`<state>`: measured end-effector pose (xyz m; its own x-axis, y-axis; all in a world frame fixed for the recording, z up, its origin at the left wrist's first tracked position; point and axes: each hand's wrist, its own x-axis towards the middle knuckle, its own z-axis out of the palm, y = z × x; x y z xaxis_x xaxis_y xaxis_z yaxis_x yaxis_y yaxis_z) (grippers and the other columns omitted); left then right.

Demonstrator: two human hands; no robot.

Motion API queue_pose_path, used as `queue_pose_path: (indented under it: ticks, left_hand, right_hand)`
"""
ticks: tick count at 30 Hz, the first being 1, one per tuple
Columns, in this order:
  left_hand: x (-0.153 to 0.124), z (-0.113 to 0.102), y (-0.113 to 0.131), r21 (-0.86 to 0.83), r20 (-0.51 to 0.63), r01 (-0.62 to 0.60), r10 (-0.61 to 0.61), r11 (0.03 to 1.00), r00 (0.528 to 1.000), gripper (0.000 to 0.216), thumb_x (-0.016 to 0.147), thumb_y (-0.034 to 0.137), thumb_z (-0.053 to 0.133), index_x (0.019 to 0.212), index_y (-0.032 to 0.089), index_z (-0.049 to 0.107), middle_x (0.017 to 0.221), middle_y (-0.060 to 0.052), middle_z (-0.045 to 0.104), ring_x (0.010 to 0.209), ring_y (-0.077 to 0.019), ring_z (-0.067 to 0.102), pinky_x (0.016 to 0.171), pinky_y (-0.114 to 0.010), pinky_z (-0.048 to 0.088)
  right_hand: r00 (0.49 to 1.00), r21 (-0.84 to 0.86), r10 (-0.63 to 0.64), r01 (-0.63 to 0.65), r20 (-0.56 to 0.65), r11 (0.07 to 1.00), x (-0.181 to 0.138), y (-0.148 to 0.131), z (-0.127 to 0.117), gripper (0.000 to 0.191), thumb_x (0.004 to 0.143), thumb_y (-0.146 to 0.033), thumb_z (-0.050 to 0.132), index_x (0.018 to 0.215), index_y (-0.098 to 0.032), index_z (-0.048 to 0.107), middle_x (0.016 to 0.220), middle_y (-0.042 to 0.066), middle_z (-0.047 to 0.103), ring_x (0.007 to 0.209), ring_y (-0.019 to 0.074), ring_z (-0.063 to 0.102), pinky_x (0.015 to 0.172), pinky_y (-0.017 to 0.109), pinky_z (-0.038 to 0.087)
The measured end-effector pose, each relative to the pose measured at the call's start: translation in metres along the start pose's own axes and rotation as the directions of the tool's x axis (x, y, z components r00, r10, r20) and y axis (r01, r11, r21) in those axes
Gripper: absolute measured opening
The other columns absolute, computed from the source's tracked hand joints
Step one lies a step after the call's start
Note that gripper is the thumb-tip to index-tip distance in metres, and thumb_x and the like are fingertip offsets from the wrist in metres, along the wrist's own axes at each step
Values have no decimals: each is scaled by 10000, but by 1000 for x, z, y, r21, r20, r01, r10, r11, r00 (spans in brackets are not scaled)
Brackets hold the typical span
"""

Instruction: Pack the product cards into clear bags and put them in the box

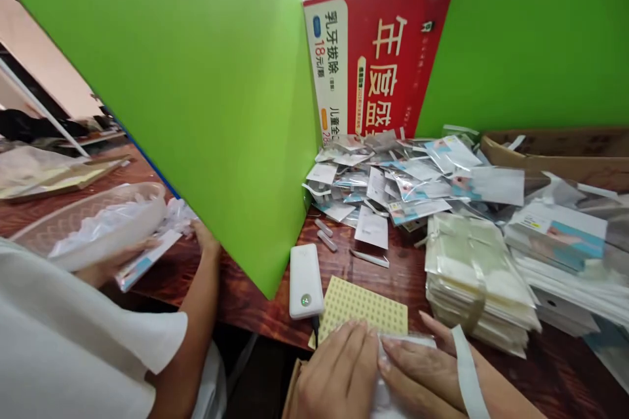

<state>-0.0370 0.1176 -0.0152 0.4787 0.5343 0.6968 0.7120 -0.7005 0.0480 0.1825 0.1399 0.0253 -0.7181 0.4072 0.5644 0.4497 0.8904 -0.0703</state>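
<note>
At the bottom edge, a clear plastic bag (390, 399) with something whitish inside lies between both hands. My left hand (339, 373) grips its left side, fingers close together on the plastic. My right hand (425, 370) holds the other side, with the thumb and fingers along the top edge. A pale peel-off strip (468, 373) hangs across my right hand; where it is held I cannot make out. Just beyond the hands lies a yellow sheet of small round stickers (366, 304), partly covered by them.
Left of the sticker sheet is a white power bank (305, 275) with a cable. Farther back lies a pile of bagged cards (378, 177); a banded stack of bags (474, 275) sits right. Green panels (221, 78) stand behind. A co-worker's arm (196, 314) moves at left.
</note>
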Motion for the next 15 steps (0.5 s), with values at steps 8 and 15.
queue_pose_path:
  ticks: [8, 15]
  left_hand:
    - [27, -21, 46, -727, 686, 668, -202, -157, 699, 583, 890, 540, 595, 1378, 224, 553, 1223, -130, 706, 1090, -329, 689, 872, -397, 587]
    - [16, -43, 54, -699, 698, 655, -476, -287, 536, 326, 964, 250, 582, 1261, 373, 632, 1292, 6, 690, 1217, -157, 620, 1031, -232, 474]
  right_hand:
    - [940, 117, 307, -292, -145, 949, 1, -30, -42, 164, 985, -213, 517, 1133, -226, 586, 899, 7, 707, 768, 154, 656, 844, 284, 464]
    - [921, 126, 348, -330, -172, 935, 5, -44, -24, 152, 949, -109, 530, 1009, -201, 636, 803, 11, 657, 780, 174, 577, 876, 373, 390]
